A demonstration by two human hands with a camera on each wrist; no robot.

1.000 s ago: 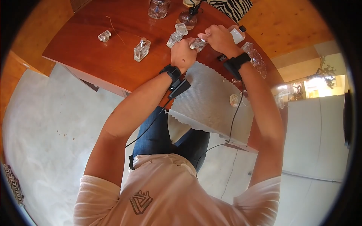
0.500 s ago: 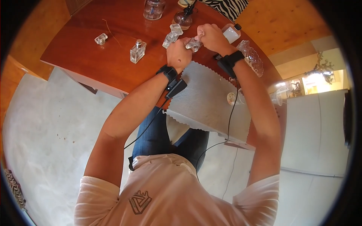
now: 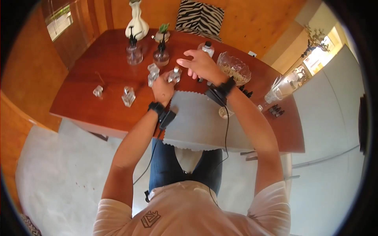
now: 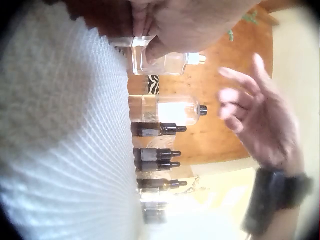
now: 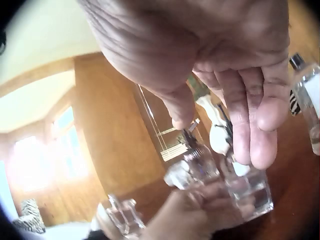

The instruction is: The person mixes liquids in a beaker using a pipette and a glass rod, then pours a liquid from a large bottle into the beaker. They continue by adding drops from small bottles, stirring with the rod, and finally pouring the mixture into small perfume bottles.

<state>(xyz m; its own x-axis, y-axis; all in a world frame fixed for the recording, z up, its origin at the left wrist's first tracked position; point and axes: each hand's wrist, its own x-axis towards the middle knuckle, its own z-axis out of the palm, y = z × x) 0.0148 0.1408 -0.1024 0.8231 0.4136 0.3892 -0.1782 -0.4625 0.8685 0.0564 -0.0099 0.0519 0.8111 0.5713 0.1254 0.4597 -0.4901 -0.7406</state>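
Fingers and thumb of my left hand [image 3: 163, 89] grip a clear glass perfume bottle [image 3: 174, 75], upright on the table by the grey mat's far edge. Its pale spray top [image 4: 195, 59] shows uncapped in the left wrist view. Above and right of it my right hand [image 3: 201, 66] hangs with loosely spread fingers, holding nothing; its fingertips [image 5: 262, 157] overlap the spray top in the right wrist view. Just left of my left hand is another clear bottle [image 3: 152, 74] with a chunky glass cap. Farther left stand a square glass bottle [image 3: 128, 97] and a loose glass cap [image 3: 98, 91].
A scalloped grey mat [image 3: 193, 122] covers the table's front. Behind are two pump bottles [image 3: 134, 55] [image 3: 161, 57], a white vase [image 3: 136, 25] and a black-capped bottle [image 3: 207, 48]. At right stand a cut-glass bowl [image 3: 235, 67], several dark dropper bottles [image 3: 277, 111] and a glass beaker [image 3: 273, 95].
My right hand has let go of the perfume bottle's top and drawn away, its fingers opening out. My left hand keeps its grip. The head view has tilted up, showing more of the table's back.
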